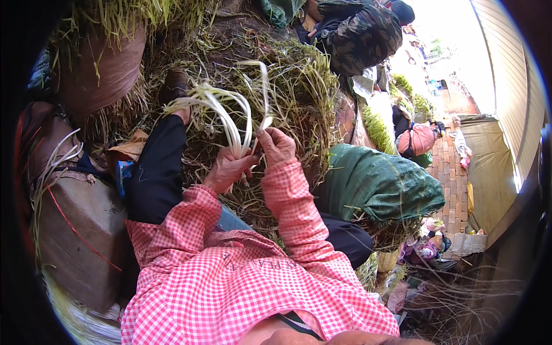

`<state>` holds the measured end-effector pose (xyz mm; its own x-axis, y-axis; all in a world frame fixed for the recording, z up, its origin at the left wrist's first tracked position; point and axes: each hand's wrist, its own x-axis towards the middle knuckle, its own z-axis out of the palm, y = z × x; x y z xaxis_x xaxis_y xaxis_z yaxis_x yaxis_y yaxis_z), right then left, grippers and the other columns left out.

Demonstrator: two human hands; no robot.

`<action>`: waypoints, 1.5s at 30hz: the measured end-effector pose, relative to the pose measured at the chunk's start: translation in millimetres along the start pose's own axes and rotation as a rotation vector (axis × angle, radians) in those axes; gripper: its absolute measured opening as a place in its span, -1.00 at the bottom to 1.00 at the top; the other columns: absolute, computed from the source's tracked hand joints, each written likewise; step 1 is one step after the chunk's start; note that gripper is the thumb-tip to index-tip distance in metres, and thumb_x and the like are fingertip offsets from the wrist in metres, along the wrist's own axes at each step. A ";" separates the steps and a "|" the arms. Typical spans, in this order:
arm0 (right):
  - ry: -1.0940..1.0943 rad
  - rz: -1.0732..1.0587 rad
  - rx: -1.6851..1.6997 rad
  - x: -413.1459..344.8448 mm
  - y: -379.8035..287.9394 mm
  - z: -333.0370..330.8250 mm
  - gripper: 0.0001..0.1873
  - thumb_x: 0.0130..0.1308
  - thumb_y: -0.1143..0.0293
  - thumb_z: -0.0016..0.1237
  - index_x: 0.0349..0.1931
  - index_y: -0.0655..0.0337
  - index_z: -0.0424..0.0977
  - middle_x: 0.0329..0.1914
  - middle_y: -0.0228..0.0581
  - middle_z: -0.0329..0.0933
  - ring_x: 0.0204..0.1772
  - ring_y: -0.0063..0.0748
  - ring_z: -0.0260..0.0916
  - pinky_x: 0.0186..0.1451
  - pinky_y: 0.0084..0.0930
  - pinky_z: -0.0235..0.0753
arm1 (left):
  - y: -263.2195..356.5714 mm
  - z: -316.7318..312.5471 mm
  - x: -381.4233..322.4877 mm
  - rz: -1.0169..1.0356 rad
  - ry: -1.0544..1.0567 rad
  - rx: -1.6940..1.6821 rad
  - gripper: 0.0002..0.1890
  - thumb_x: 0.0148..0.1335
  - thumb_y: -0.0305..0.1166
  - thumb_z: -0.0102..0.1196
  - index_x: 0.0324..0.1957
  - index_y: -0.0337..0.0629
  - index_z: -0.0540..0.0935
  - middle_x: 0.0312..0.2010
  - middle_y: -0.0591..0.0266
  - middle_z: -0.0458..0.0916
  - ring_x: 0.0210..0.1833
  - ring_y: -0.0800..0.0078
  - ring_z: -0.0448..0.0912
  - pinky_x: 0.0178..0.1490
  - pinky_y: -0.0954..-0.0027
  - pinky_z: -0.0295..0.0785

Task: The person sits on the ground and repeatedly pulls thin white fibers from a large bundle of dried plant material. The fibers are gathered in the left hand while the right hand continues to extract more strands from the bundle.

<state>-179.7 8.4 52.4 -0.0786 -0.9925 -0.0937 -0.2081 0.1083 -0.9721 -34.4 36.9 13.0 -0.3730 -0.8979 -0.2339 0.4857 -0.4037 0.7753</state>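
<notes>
My left hand [229, 169] is closed around the lower ends of a small bunch of pale leafy stalks [228, 123]. The bunch fans upward and droops at its tips. Close beside it, my right hand [278, 145] pinches a single pale stalk [264, 88] between thumb and fingers; its top bends over to the left. The fingertips of both hands nearly meet, and the stalks' lower ends are partly hidden by the fingers. Behind and below the hands lies a broad heap of cut green and straw-coloured stalks [293, 82].
A green woven sack [379, 183] stands at the right. A tan wrapped bundle [82, 233] with pale strands lies at the left; a pinkish sack [103, 69] topped with greens is at upper left. A person in a camouflage jacket [360, 39] sits beyond the heap; others sit farther right.
</notes>
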 end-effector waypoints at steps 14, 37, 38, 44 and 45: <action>0.178 0.672 -0.163 -127.9 219.2 -84.9 -0.71 0.25 0.18 0.07 -0.22 0.24 0.57 -0.60 -0.51 0.41 -0.55 -0.61 0.26 -0.47 -0.62 0.23 | 54.8 -67.4 -1.9 0.222 0.571 -0.390 -0.73 0.21 -0.13 0.20 -0.41 -0.12 0.57 -0.59 0.39 0.52 -0.74 0.73 0.28 -0.74 0.62 0.09; -0.074 0.035 0.097 -40.3 96.7 31.4 -0.78 0.34 0.31 0.03 -0.18 0.27 0.57 -0.36 -0.46 0.54 -0.32 -0.64 0.39 -0.20 -0.64 0.43 | -8.5 -52.5 20.7 0.030 0.476 0.212 -0.58 0.07 -0.16 0.33 -0.16 -0.28 0.62 -0.46 0.21 0.66 -0.58 0.64 0.51 -0.66 0.67 0.37; 0.124 -0.106 -0.101 -24.0 108.9 18.2 -0.77 0.32 0.32 0.04 -0.13 0.28 0.55 -0.30 -0.40 0.56 -0.22 -0.58 0.43 -0.08 -0.60 0.44 | -0.8 -51.8 20.7 0.070 0.562 0.170 -0.56 0.08 -0.14 0.32 -0.12 -0.26 0.60 -0.41 0.20 0.66 -0.53 0.59 0.54 -0.60 0.62 0.46; 0.229 -0.174 -1.001 51.4 178.3 -74.2 -0.74 0.24 0.32 0.02 -0.06 0.09 0.50 -0.10 -0.11 0.52 0.02 -0.04 0.44 0.05 -0.20 0.42 | 44.2 -57.9 5.7 0.216 0.349 -0.662 -0.73 0.19 -0.23 0.24 -0.15 -0.13 0.58 -0.72 0.51 0.29 -0.75 0.70 0.20 -0.68 0.56 0.10; 0.179 -0.205 -1.163 61.3 169.7 -71.8 -0.72 0.20 0.35 0.03 -0.05 0.06 0.49 -0.04 -0.12 0.50 0.10 -0.04 0.39 0.10 -0.18 0.38 | 46.4 -53.5 4.4 0.175 0.392 -0.671 -0.75 0.20 -0.24 0.23 -0.16 -0.13 0.58 -0.75 0.53 0.20 -0.79 0.70 0.13 -0.68 0.57 0.05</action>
<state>-289.8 -29.9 -102.8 -0.0565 -0.9852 0.1618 -0.9835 0.0270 -0.1788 28.8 4.8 16.6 -0.0020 -0.9040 -0.4274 0.9304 -0.1583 0.3305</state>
